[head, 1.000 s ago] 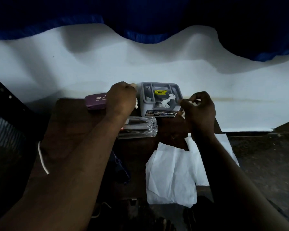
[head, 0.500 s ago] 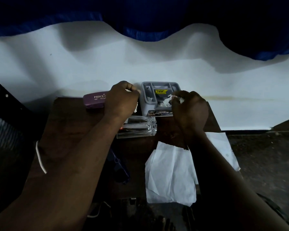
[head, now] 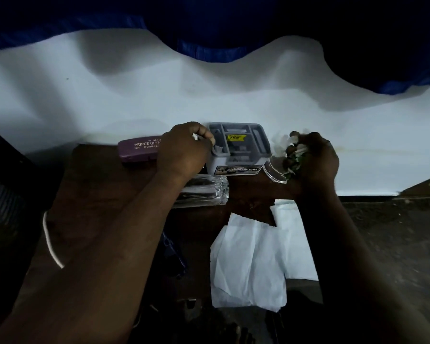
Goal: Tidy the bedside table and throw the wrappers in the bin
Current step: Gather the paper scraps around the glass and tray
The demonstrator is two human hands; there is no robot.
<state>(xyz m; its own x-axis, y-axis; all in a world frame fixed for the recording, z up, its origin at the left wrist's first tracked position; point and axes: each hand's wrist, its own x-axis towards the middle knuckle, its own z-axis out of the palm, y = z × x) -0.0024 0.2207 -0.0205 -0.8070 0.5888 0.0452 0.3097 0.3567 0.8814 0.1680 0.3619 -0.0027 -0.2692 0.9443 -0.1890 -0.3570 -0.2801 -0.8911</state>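
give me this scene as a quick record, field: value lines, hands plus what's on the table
table: dark wood
organizer: grey, compartmented, at the table's back edge
case: purple, left of the organizer
clear packet: just in front of the organizer
tissues: white, front right
left hand: curled at the organizer's left rim, white scrap at the fingers, grip unclear
right hand: grips crumpled wrappers, right of the organizer

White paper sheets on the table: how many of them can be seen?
2. One white sheet lies at the near edge of the table; the second sheet lies just right of it. Others may be hidden under the arms.
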